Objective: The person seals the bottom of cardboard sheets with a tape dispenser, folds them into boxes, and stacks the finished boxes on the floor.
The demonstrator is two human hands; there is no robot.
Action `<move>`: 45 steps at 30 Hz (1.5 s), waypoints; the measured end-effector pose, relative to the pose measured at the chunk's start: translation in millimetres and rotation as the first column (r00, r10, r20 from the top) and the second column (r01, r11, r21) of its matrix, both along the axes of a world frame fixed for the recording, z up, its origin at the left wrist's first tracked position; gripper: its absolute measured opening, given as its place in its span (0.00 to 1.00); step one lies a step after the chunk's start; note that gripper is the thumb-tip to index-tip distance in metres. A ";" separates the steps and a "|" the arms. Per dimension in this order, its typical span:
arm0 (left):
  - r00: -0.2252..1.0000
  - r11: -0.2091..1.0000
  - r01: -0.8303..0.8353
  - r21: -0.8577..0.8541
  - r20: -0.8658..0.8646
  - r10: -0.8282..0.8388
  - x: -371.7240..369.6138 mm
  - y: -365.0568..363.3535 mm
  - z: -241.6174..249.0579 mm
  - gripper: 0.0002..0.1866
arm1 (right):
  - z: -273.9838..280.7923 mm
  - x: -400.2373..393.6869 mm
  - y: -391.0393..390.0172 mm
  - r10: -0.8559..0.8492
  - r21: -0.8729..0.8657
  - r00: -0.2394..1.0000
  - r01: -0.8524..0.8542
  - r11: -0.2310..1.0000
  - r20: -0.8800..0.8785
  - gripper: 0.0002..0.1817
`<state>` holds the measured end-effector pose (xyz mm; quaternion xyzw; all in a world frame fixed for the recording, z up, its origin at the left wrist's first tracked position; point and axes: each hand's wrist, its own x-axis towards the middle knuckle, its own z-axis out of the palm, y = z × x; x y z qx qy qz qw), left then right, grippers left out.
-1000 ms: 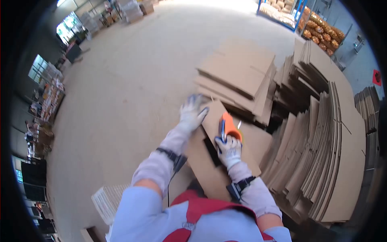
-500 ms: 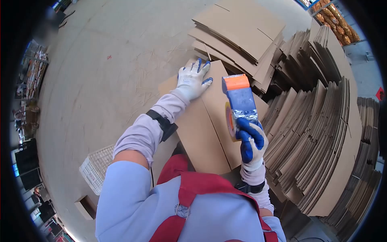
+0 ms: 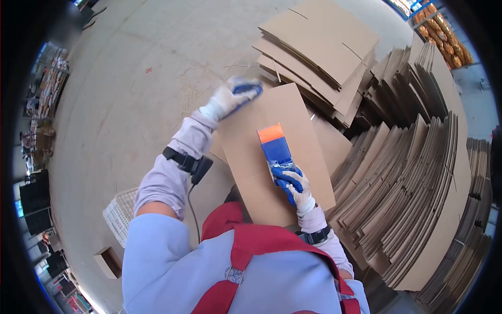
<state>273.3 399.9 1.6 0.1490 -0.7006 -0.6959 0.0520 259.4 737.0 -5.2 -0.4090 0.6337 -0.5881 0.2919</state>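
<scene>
My right hand [image 3: 296, 187], in a white glove with blue palm and fingers, is closed around a blue tape dispenser [image 3: 276, 149] with an orange front end. The dispenser is over a brown cardboard box [image 3: 261, 193], its orange end pointing away from me. A plain face of the box is toward me, with a faint crease across it. My left hand [image 3: 235, 98], gloved the same way, is at the box's far left corner. Motion blurs its fingers, and I cannot tell whether they grip the cardboard.
Flat cardboard sheets [image 3: 324, 44] lie piled beyond the box. Rows of folded cartons [image 3: 402, 193] stand on the right. To the left, a white plastic crate [image 3: 119, 215] and a small open carton [image 3: 109, 262] rest on the concrete floor [image 3: 115, 120]. Cardboard scraps are scattered on it.
The box face with a lengthwise seam has given way to a plain face. My left hand has shifted left off the seam; my right hand has brought the tape dispenser left and lower.
</scene>
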 end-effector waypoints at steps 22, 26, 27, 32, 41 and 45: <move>0.987 0.530 0.160 -0.833 0.149 -0.064 -36.3 -14.3 10.6 0.14 | 48.9 -7.5 -35.0 -0.122 0.130 0.987 0.108 0.986 0.107 0.23; 0.813 0.521 0.442 -0.730 0.571 0.112 -77.0 -64.9 -14.1 0.17 | 54.5 -15.2 -38.0 -0.173 0.187 0.973 0.143 0.972 0.155 0.23; 0.759 0.549 0.510 -0.663 0.647 0.075 -79.6 -67.3 -24.3 0.17 | 54.9 -14.9 -40.0 -0.179 0.185 0.975 0.153 0.971 0.134 0.22; 0.639 0.419 0.728 -0.543 0.759 -0.126 -86.5 -88.1 -169.4 0.23 | 47.5 -12.8 -36.8 -0.176 0.170 0.984 0.178 0.969 -0.028 0.19; 0.835 0.500 0.430 -0.752 0.541 0.095 -74.6 44.4 0.0 0.39 | 51.6 -7.9 -25.2 -0.155 0.043 0.906 0.151 0.988 0.394 0.18; 0.880 0.410 0.304 -0.860 0.418 0.224 -59.7 61.8 -32.4 0.40 | 24.7 52.6 118.5 -0.178 0.195 0.868 0.097 0.976 0.463 0.15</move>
